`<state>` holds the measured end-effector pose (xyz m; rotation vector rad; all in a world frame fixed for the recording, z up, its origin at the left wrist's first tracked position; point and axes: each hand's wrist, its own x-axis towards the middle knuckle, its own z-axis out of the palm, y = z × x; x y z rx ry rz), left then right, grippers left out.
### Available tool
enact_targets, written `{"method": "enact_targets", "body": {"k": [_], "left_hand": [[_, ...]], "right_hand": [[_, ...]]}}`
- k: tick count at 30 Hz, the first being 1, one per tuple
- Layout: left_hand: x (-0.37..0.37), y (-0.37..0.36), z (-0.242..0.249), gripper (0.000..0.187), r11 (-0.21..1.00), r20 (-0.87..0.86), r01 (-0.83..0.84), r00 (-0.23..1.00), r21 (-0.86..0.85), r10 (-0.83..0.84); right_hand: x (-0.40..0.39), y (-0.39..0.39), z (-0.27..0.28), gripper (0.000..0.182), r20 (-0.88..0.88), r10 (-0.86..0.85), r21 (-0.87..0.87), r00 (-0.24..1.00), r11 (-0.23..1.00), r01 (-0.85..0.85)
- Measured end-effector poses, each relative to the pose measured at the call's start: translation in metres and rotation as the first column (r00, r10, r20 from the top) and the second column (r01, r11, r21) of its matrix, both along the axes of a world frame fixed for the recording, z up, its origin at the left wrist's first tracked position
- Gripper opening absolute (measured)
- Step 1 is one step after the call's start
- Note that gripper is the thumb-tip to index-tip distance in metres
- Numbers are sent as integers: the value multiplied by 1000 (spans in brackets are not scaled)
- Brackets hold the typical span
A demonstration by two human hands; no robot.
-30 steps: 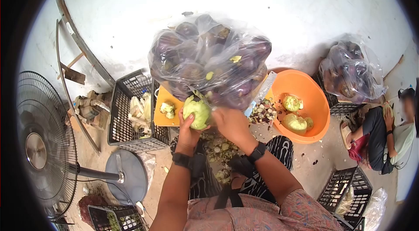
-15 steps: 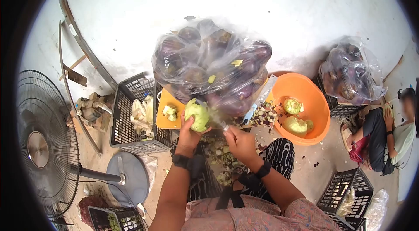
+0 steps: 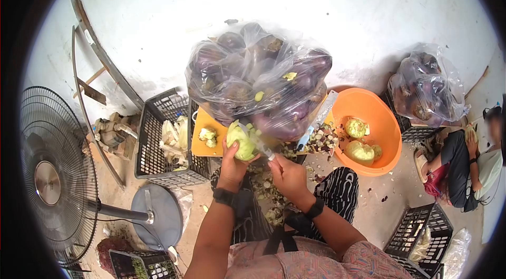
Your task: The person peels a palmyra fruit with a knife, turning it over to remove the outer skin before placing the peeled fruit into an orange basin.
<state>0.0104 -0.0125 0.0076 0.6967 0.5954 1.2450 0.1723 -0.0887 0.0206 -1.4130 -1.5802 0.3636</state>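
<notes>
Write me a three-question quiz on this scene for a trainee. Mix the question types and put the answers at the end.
1. What does the right hand hold?
A) a spoon
B) a knife
C) a brush

2. True or false: the fan stands to the right of the orange basin.

3. Fill in the colour: the left hand holds a ____ vegetable.

Key: 1. B; 2. False; 3. green
</notes>
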Motion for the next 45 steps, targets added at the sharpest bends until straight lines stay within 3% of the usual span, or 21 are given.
{"method": "enact_targets", "body": {"k": [8, 22, 29, 31, 34, 45], "left_hand": [[1, 0, -2, 61, 1000, 11, -4, 1000, 13, 4], [0, 1, -4, 57, 999, 91, 28, 995, 21, -30], [0, 1, -6, 62, 1000, 40, -5, 999, 24, 4], [-1, 2, -7, 61, 1000, 30, -10, 1000, 17, 9], [-2, 3, -9, 55, 1000, 79, 5, 997, -18, -3], [-1, 5, -9, 54, 1000, 94, 8, 996, -2, -8]], "right_hand": [[1, -2, -3, 22, 37, -42, 63, 998, 997, 39], [2, 12, 15, 20, 210, -23, -64, 977, 997, 37], [-2, 18, 12, 23, 127, -30, -21, 991, 999, 33], [0, 13, 9, 22, 28, 14, -9, 1000, 1000, -14], [2, 6, 6, 21, -18, 13, -34, 1000, 999, -14], [2, 22, 17, 23, -23, 54, -75, 998, 996, -55]]}}
